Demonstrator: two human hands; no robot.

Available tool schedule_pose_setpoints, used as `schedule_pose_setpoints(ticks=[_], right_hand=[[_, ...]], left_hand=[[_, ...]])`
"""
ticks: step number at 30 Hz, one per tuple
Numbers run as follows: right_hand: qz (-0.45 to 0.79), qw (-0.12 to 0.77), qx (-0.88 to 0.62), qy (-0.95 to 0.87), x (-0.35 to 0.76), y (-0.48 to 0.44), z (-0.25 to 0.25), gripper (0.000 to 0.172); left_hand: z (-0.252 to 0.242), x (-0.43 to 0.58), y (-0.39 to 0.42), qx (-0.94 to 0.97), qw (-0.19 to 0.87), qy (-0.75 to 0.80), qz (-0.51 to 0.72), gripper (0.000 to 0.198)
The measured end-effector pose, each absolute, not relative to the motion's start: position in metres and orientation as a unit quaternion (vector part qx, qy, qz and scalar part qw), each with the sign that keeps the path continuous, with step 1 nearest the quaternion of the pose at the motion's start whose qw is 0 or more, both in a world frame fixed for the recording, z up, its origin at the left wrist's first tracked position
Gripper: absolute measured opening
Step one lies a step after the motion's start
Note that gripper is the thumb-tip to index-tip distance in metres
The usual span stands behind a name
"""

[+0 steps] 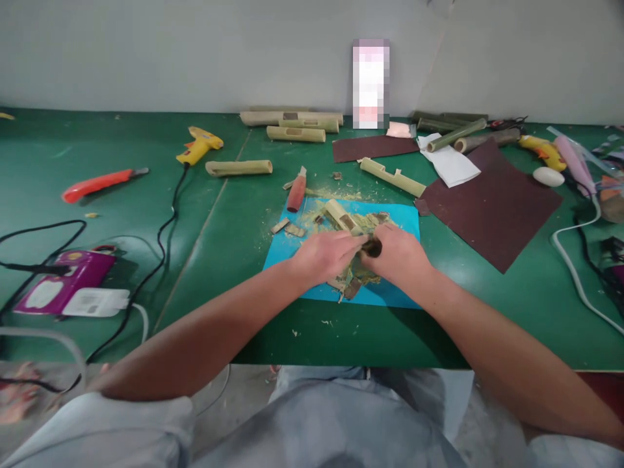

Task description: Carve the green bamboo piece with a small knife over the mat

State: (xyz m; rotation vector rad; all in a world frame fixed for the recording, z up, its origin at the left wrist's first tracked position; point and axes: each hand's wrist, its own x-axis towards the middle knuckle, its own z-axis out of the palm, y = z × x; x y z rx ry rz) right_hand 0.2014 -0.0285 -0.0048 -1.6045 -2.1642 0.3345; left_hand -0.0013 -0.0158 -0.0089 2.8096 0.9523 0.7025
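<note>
A pale bamboo tube with a square notch slants above a blue sheet strewn with shavings and chips. My left hand is closed around its near end, fingers pointing right. Against it, my right hand is curled with thumb and fingers together; a dark shape shows inside the curl, too shadowed to name. The tube's lower end is hidden by both hands. Just beyond the sheet's left corner lies a short tool with a red handle. Small bamboo offcuts lie left of the tube.
Notched bamboo tubes lie along the wall, another notched tube nearer. Brown sheets spread at right. Left are a yellow glue gun, its black cord, a red-handled cutter and a purple power strip. A blurred-out phone leans upright.
</note>
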Motion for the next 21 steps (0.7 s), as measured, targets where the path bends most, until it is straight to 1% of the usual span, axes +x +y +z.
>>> schedule_pose_setpoints(ticks=[3,6,10,14,18,21], right_hand=[[0.115,0.226,-0.568,-0.783,0.2019,-0.0278,-0.0061,0.023],[0.11,0.217,-0.575,-0.781,0.2018,-0.0283,-0.0048,0.023],[0.114,0.193,-0.586,-0.779,0.2015,-0.0298,-0.0002,0.023],[0.11,0.169,-0.591,-0.781,0.2016,-0.0305,0.0032,0.018],[0.107,0.163,-0.591,-0.783,0.2017,-0.031,0.0032,0.019],[0.1,0.16,-0.59,-0.785,0.2013,-0.032,0.0035,0.016]], left_hand=[[-0.0065,-0.0007,-0.0166,0.922,0.039,0.313,0.224,0.042],[-0.0046,-0.001,-0.0161,0.93,0.039,0.303,0.205,0.041],[-0.0051,-0.0023,-0.015,0.909,0.022,0.361,0.207,0.04],[-0.0057,-0.0037,-0.0134,0.921,0.057,0.329,0.203,0.04],[-0.0061,-0.0055,-0.0099,0.907,0.059,0.351,0.225,0.041],[-0.0046,-0.0045,-0.012,0.916,0.076,0.332,0.214,0.041]])
